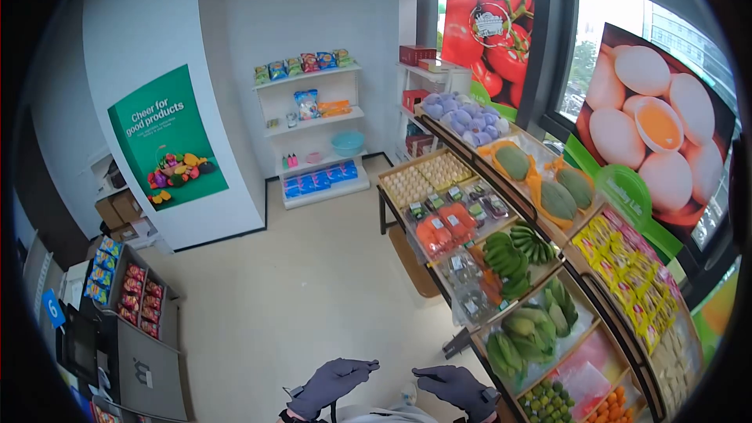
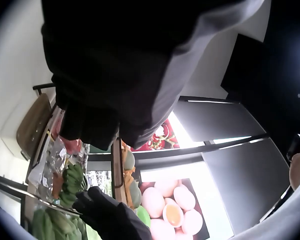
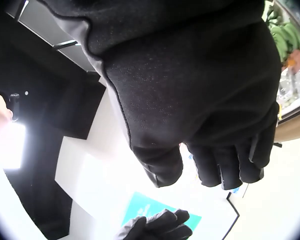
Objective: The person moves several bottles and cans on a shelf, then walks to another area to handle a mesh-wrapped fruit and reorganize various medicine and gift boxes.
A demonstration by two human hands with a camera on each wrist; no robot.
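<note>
Both hands wear dark gloves and are held in front of the body at the bottom of the head view, fingertips pointing toward each other with a gap between. My left hand (image 1: 335,385) has its fingers extended, nothing in it. My right hand (image 1: 454,388) mirrors it, fingers extended and also holding nothing, close beside the produce stand (image 1: 501,395). In the right wrist view the right hand (image 3: 200,95) fills the top, its fingers loosely bent, with the left hand (image 3: 162,226) below. The left wrist view shows the left hand (image 2: 105,100) dark and large.
Along the right, stand bins hold leafy greens (image 1: 529,333), green bananas (image 1: 507,258), limes (image 1: 548,403) and yellow snack packets (image 1: 627,266). A white shelf (image 1: 313,129) with snacks stands at the back. At left is a counter (image 1: 149,368) beside a snack rack (image 1: 129,286).
</note>
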